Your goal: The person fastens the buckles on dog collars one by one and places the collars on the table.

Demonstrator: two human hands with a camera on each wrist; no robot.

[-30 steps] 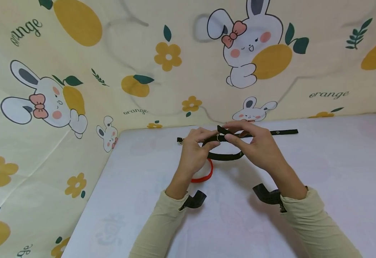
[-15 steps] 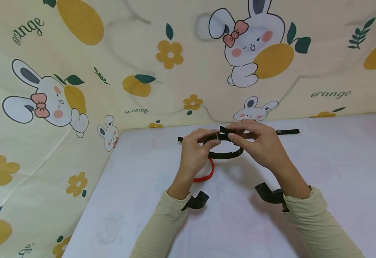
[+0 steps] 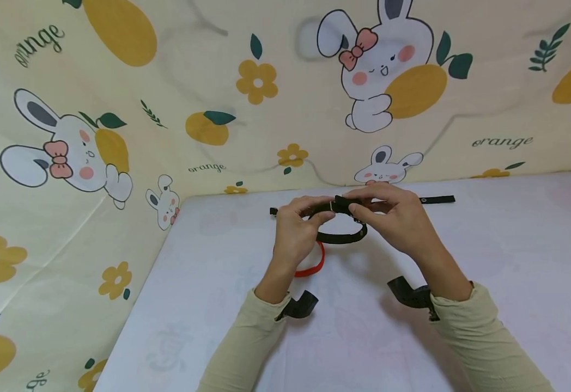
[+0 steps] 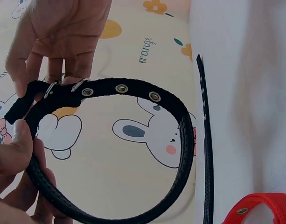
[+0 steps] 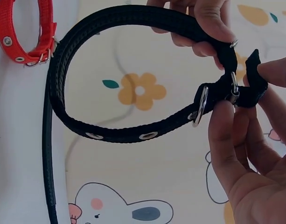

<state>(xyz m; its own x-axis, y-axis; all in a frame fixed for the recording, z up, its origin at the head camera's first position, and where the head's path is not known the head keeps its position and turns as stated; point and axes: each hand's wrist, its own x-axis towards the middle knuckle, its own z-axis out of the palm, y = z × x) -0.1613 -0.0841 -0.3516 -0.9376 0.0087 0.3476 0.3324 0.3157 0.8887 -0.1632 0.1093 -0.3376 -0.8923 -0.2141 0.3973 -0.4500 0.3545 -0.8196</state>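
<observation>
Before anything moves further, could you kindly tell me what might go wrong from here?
1. The short free end of the black collar might slip out of the buckle if the right grip loosens.
2. I cannot tell whether the buckle is fastened in an eyelet; if not, the loop could open.
3. The red collar, partly hidden by the left grip in the head view, might get nudged.

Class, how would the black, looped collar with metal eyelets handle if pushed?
The black collar is probably springy: held at one side, it spans an open loop. Its bent tip may flex easily. The metal buckle could weigh down that side.
</observation>
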